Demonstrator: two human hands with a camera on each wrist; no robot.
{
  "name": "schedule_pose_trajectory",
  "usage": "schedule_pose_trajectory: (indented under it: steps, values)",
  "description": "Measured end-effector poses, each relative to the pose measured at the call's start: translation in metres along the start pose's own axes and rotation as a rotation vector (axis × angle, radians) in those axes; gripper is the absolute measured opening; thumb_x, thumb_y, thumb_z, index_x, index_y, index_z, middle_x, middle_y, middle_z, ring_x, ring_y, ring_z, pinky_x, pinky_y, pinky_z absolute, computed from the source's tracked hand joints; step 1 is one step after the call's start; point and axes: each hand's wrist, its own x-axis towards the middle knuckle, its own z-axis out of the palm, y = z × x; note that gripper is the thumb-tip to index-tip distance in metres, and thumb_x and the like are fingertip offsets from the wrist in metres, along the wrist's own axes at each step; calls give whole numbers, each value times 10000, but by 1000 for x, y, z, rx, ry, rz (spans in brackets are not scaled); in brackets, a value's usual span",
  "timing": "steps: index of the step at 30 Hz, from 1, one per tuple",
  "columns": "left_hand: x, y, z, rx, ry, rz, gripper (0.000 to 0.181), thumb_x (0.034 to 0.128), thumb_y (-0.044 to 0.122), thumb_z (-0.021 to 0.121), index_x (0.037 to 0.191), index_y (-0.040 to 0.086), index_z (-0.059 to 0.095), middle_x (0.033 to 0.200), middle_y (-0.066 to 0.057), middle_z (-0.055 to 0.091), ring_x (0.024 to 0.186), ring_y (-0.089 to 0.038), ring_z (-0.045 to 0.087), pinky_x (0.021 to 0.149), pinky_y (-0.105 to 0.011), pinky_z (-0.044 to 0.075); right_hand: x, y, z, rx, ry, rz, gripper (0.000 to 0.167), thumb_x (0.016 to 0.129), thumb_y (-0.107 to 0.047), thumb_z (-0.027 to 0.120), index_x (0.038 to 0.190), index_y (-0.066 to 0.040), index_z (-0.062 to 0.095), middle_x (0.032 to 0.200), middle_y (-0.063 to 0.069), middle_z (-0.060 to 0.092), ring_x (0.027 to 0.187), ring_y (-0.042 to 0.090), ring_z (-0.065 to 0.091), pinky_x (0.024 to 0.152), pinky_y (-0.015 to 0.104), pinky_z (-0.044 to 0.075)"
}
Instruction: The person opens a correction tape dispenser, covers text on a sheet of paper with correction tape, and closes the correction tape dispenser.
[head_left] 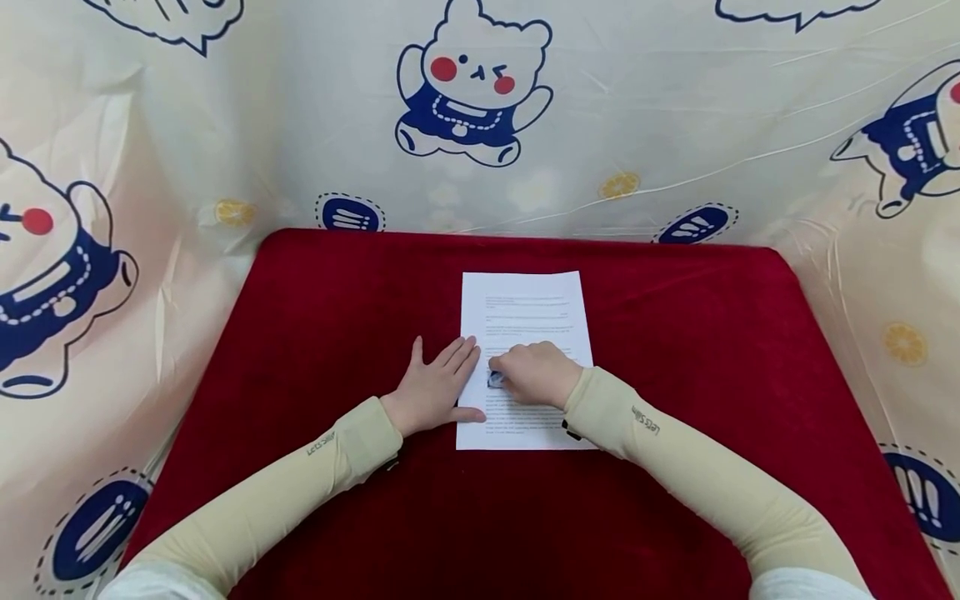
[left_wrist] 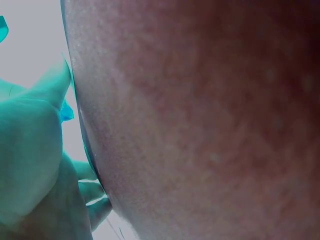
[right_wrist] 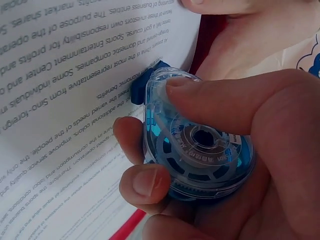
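"Hands first, quick. What's the left one doing?"

"Left hand is lying flat, fingers straight and spread, gripping nothing. Palm is resting on the red-covered bench; some fingertips and the thumb are overlapping the left border of the printed sheet. Probably bracing it against sliding."

"Why only the edge?"

"Likely leaving the text free for the other hand. Left wrist view is mostly showing blurry skin, so it's adding little."

"And the right?"

"Right hand is curling round a clear-and-blue dispenser, looking like correction tape. Thumb is lying across one flat face; fingers are wrapping the rim and far side."

"Where's that sitting?"

"Over the left part of the text, around mid-height on the sheet, just right of the left hand. Its blue front piece is facing the print; whether it's touching, I can't tell."

"Why that grip?"

"Thumb against fingers is probably steadying the rounded body and letting the person aim the front end closely."

"Sheet orientation?"

"Long side is running near to far, presumably so the lines are going left to right for the person."
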Motion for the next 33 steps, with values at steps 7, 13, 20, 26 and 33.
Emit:
schedule_pose_trajectory:
  steps: [7,13,20,26,33]
  values:
    - [0,1,-5,-3,-29,-9,1077,919,777,548,1639,24,277,1720,-138,217,1586,-298,220,1124,-808,161,-4,5,1,3,10,9,210,976,-116,679,1173,-112,751,930,84,761,698,183,664,597,416,581]
    - [-1,2,-9,14,-35,-9,1080,916,781,547,1634,17,288,1715,-144,231,1581,-302,235,1120,-803,191,-9,9,1,4,13,15,201,969,-110,690,1161,-111,748,929,82,756,669,162,619,581,395,568]
    - [0,1,-8,3,-32,-9,1084,916,781,544,1634,13,280,1717,-144,224,1584,-301,228,1120,-806,183,-15,14,1,-1,14,38,183,968,-123,699,1143,-110,751,908,71,755,662,159,619,567,389,558]
    - [0,2,-10,-3,-25,-4,1083,915,772,559,1630,6,287,1712,-153,237,1581,-310,235,1119,-805,187,-20,20,2,11,5,63,155,970,-118,697,1117,-116,747,907,65,754,652,158,598,547,378,532]
    - [0,2,-8,-12,-23,-5,1083,911,774,566,1627,7,298,1708,-156,248,1577,-313,246,1119,-807,181,-30,26,2,24,8,76,130,958,-100,700,1076,-127,746,888,46,745,637,150,556,540,337,483]
